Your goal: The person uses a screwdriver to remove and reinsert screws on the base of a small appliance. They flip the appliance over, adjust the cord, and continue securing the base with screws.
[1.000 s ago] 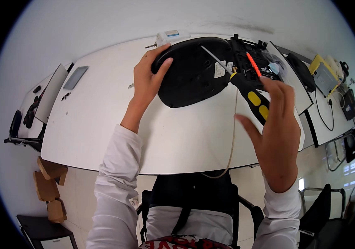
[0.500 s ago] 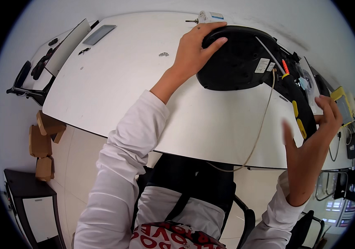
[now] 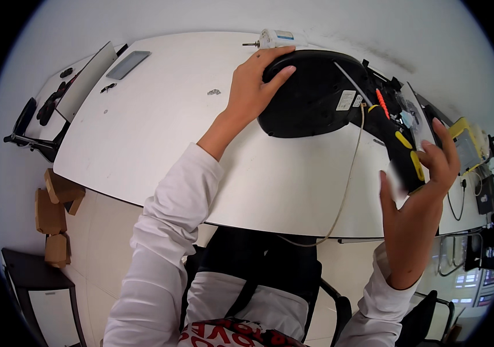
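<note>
A rounded black plastic housing [image 3: 307,110] with white labels lies on the white table [image 3: 172,121], its flat side up. My left hand [image 3: 253,81] grips its far left edge, thumb on the face and fingers over the rim. A screwdriver with a black and yellow handle [image 3: 398,147] slants across it, its shaft pointing at the housing's far right part. Around the handle's near end is my right hand [image 3: 420,179], thumb and fingers spread apart. The handle's end rests at the palm; full contact is hard to see. A beige cable [image 3: 355,168] runs from the housing over the table edge.
A white cylindrical container [image 3: 276,39] stands behind the housing. An orange-red tool [image 3: 382,103] lies among black parts at right. Small screws [image 3: 214,92], a grey tray [image 3: 128,65] and a yellow case [image 3: 468,141] are on the table. Cardboard boxes [image 3: 50,217] sit on the floor.
The whole view has shifted slightly, with the table now lower and further left. My right fingers have moved around the screwdriver handle and stay spread. My left hand keeps its grip on the housing.
</note>
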Demonstrator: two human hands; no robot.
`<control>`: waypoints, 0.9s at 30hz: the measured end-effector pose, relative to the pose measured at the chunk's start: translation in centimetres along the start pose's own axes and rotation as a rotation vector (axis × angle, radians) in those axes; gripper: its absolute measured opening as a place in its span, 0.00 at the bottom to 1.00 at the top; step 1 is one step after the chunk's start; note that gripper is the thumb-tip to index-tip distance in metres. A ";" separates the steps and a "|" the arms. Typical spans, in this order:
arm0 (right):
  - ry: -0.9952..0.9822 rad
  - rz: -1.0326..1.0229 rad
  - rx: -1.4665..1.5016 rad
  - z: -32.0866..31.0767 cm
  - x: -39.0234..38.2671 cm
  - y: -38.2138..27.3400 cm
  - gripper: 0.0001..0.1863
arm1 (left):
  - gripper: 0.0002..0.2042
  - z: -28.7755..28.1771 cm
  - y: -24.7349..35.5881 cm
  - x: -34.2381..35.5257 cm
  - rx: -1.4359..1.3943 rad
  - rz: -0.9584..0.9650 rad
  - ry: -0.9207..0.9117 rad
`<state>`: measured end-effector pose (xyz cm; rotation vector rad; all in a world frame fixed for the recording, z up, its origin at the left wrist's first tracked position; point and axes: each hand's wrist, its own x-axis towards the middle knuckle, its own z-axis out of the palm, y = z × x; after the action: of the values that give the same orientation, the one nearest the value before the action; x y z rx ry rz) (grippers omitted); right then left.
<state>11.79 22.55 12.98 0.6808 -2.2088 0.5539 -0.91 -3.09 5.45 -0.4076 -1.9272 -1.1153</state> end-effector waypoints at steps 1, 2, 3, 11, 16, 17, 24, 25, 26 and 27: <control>0.007 -0.039 -0.044 0.0 0.2 0.1 0.25 | 0.16 -0.1 0.2 0.0 0.000 -0.024 -0.014; -0.020 -0.058 -0.102 0.0 0.6 0.5 0.22 | 0.16 -0.3 0.3 0.0 0.001 -0.047 -0.028; 0.009 0.060 -0.138 0.0 0.5 0.5 0.17 | 0.16 -0.1 0.4 0.0 -0.003 -0.044 -0.023; -0.005 0.063 -0.116 0.5 -0.1 0.6 0.34 | 0.15 -0.2 0.4 0.1 -0.011 -0.028 -0.017; -0.108 0.003 -0.115 1.1 0.1 1.6 0.23 | 0.15 0.0 0.6 0.0 0.003 -0.026 -0.025; -0.106 -0.030 -0.125 0.9 0.2 1.5 0.21 | 0.15 0.0 0.6 0.0 0.004 -0.028 -0.024; -0.213 0.112 -0.112 0.0 0.8 -0.2 0.26 | 0.15 -0.2 0.5 -0.1 -0.001 -0.036 -0.024; -0.212 0.134 -0.110 -0.1 0.5 -0.1 0.26 | 0.15 -0.1 0.5 -0.1 -0.004 -0.030 -0.018; -0.211 0.156 -0.108 -0.1 0.4 0.0 0.26 | 0.15 -0.1 0.5 -0.1 -0.006 -0.023 -0.012; -0.172 0.081 -0.147 -0.3 0.5 0.4 0.26 | 0.15 -0.2 0.5 -0.1 0.001 -0.023 -0.015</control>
<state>11.42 22.87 13.43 0.5827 -2.4192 0.3799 -0.44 -2.92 5.69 -0.3951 -1.9501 -1.1293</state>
